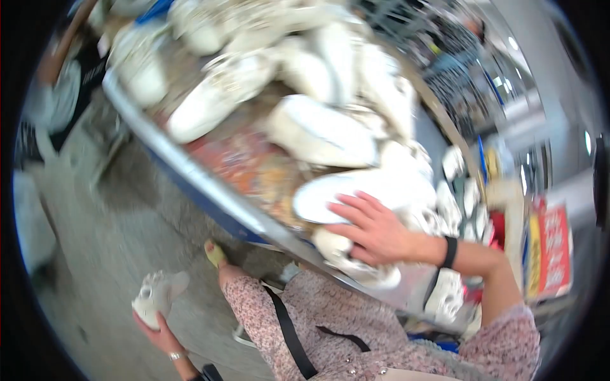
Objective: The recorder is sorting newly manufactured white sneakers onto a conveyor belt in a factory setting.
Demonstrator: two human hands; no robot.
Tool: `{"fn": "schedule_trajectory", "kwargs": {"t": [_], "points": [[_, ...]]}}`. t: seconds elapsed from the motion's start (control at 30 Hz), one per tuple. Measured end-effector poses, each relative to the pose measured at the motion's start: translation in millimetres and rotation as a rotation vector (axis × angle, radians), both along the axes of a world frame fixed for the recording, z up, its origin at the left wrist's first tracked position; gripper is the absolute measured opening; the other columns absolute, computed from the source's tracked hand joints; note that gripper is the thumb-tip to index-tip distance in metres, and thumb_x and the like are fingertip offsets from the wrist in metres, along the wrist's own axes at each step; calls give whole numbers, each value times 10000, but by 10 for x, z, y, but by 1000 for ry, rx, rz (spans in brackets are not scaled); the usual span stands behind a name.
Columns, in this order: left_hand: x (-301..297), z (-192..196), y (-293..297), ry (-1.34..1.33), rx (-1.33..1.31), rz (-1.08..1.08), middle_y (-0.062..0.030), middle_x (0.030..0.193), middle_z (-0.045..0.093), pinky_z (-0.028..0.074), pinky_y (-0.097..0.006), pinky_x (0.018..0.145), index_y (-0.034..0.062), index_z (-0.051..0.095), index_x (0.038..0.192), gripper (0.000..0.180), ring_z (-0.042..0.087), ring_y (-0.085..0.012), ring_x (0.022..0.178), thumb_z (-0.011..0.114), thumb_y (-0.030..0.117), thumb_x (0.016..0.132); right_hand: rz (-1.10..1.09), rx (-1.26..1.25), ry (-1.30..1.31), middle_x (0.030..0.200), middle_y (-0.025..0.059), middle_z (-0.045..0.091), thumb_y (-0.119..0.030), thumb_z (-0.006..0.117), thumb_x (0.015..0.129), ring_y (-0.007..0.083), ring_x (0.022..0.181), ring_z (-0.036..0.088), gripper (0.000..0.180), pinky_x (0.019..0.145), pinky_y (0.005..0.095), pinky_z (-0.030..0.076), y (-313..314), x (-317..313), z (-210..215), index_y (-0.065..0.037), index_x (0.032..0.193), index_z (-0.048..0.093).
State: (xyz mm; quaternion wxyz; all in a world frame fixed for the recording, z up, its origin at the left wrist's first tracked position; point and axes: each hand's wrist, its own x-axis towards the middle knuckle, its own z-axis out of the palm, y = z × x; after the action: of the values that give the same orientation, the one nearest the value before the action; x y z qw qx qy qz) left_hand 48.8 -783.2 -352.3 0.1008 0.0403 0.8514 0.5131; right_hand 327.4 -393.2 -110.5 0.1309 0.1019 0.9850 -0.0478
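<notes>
Many shoes [324, 131] crowding table [235, 159], possibly racks [454, 86] beyond

A red sign [555, 247] shows at right, grey racks [454, 82] above, concrete floor [159, 222] left.

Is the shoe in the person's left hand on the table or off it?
Off it: the left hand holds the white shoe out over the floor, beyond the table's edge.

One fisheye view from the wearer's head, looking steeply down, fairly close: right hand [381, 233] at four o'clock, counter [238, 165] toward twelve, floor [140, 244] at eight.
</notes>
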Motion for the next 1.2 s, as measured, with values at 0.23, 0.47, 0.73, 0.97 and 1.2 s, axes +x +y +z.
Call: {"fn": "schedule_trajectory", "kwargs": {"t": [0.23,0.47,0.73,0.97,1.2], "points": [[659,2024,323,238,357,-142,-133,1360,392,309,-343,1023,11,311,1372,553,409,-223,1213,543,97,878,-112,296,360,1331,141,392,-111,658,662,316,1246,358,680,1046,458,279,88,990,880,-100,1296,412],[1671,2961,1118,396,637,-334,-129,1355,389,294,-329,1024,-25,278,1374,572,400,-211,1210,536,69,872,-190,121,329,1222,124,472,-166,706,614,320,1088,483,577,854,427,448,850,1225,370,-102,1149,498],[2278,3437,1646,375,884,-443,-144,1324,414,341,-325,993,-19,248,1382,556,444,-200,1158,491,18,884,-615,-272,692,924,164,585,-469,667,699,336,851,616,606,732,377,520,548,2153,937,-33,1098,539],[3164,3365,2542,382,1072,-497,-176,1290,430,392,-348,943,-21,225,1379,611,474,-238,1114,554,59,871,-1146,-1949,1069,1092,189,559,-546,503,816,360,855,632,682,701,386,567,-511,2847,589,-23,1245,411],[4474,2712,2500,806,1003,-1104,-226,1397,249,276,-449,1025,6,186,1374,815,295,-358,1267,636,-34,696,-1046,-2091,1501,1083,178,575,-490,472,852,321,860,640,585,694,378,566,-1512,3505,325,-14,1190,450]]}}
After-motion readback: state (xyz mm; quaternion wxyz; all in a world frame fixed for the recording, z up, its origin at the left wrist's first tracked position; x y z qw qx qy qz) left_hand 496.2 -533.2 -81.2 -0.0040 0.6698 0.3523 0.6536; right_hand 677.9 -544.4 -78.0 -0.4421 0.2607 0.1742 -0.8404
